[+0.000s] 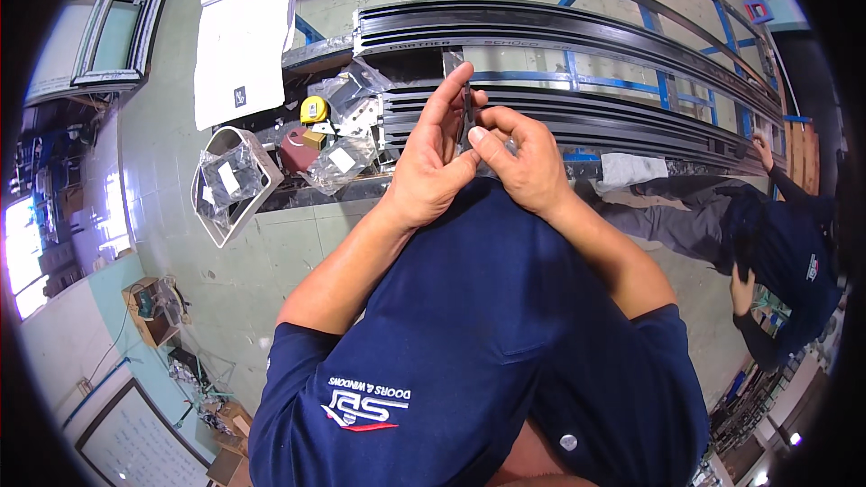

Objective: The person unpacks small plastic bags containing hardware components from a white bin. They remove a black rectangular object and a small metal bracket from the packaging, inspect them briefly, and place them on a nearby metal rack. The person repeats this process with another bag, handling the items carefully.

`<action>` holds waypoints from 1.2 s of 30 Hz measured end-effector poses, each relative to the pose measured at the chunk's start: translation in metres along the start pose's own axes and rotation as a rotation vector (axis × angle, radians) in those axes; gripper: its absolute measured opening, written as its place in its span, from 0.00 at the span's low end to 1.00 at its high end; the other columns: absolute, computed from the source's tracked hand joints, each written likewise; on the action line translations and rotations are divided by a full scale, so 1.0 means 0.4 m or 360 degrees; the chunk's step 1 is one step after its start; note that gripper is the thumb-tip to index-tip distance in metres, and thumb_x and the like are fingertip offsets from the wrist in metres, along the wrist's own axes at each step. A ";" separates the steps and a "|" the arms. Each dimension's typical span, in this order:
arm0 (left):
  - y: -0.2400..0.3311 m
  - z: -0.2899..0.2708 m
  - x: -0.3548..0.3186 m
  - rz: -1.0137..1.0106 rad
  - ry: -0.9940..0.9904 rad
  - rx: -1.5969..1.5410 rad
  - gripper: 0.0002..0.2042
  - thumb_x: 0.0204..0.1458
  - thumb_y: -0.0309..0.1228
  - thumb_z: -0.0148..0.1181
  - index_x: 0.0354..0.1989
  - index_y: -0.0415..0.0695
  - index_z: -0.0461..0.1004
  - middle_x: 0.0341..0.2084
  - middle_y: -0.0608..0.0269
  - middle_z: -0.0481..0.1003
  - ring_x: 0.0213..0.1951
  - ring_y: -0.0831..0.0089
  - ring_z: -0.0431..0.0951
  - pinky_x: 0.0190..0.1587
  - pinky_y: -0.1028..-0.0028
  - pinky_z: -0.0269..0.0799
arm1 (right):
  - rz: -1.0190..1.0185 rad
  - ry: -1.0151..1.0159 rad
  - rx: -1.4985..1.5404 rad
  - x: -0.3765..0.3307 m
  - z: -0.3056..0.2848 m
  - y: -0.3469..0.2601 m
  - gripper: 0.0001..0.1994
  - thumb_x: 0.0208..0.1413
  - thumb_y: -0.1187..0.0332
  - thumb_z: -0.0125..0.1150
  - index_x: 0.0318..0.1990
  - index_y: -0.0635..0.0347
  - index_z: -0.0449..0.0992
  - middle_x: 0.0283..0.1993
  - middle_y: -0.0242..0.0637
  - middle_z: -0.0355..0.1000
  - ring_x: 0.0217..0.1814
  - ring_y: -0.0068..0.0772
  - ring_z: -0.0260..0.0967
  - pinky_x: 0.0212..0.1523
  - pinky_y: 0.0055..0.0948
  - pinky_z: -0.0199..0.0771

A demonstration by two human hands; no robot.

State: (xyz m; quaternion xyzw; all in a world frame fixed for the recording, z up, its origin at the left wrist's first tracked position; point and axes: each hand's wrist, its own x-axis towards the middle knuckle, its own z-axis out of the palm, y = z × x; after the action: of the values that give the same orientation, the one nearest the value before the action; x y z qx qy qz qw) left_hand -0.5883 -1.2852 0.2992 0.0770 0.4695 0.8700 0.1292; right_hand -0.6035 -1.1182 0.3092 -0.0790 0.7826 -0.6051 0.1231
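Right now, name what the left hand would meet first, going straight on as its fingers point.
The left hand would probably meet the farther wide black profile first, though depth is unclear in this view.

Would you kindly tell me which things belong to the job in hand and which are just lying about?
Apparently in the job:
dark slender piece, held between left hand and right hand
black grooved profiles

Seemingly just lying about:
yellow tape measure
white sheet
pale cloth
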 end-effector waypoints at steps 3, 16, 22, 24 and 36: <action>-0.009 -0.006 0.001 0.0030 -0.0005 0.0047 0.44 0.55 0.17 0.61 0.80 0.45 0.45 0.68 0.54 0.62 0.69 0.65 0.64 0.71 0.67 0.62 | 0.0024 -0.0026 -0.0070 -0.001 -0.002 -0.001 0.14 0.64 0.62 0.63 0.46 0.67 0.80 0.35 0.37 0.79 0.38 0.24 0.73 0.43 0.29 0.73; 0.003 -0.013 -0.001 -0.0108 0.0080 0.0006 0.45 0.50 0.21 0.57 0.80 0.46 0.46 0.67 0.50 0.66 0.68 0.62 0.68 0.71 0.63 0.63 | -0.0025 0.0077 0.0030 -0.001 0.008 0.012 0.17 0.64 0.57 0.65 0.43 0.64 0.81 0.36 0.42 0.81 0.39 0.31 0.77 0.44 0.33 0.75; 0.011 -0.002 0.004 -0.0111 0.0056 -0.0301 0.44 0.52 0.29 0.54 0.80 0.44 0.45 0.70 0.45 0.63 0.69 0.57 0.67 0.72 0.58 0.60 | 0.0044 0.0078 0.0031 -0.003 0.011 0.004 0.11 0.62 0.63 0.69 0.41 0.63 0.80 0.30 0.31 0.77 0.32 0.19 0.70 0.36 0.26 0.71; 0.010 0.001 0.001 -0.0122 0.0068 -0.0381 0.42 0.54 0.31 0.53 0.80 0.43 0.46 0.70 0.44 0.63 0.70 0.55 0.67 0.72 0.57 0.60 | 0.0077 0.0091 0.0091 -0.004 0.013 0.005 0.10 0.61 0.65 0.70 0.40 0.63 0.80 0.27 0.27 0.74 0.30 0.16 0.66 0.33 0.24 0.68; -0.008 -0.018 0.001 -0.0194 0.0115 -0.0765 0.33 0.60 0.29 0.48 0.76 0.41 0.52 0.65 0.42 0.69 0.66 0.51 0.71 0.71 0.55 0.63 | 0.0114 0.0077 0.0175 -0.009 0.006 -0.002 0.10 0.65 0.64 0.68 0.42 0.64 0.80 0.30 0.29 0.77 0.33 0.17 0.70 0.39 0.23 0.72</action>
State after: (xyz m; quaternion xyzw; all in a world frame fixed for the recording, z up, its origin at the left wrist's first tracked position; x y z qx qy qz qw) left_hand -0.5900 -1.2894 0.2926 -0.0156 0.2572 0.9495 0.1790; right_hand -0.5995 -1.1195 0.3097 -0.0293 0.7532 -0.6442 0.1298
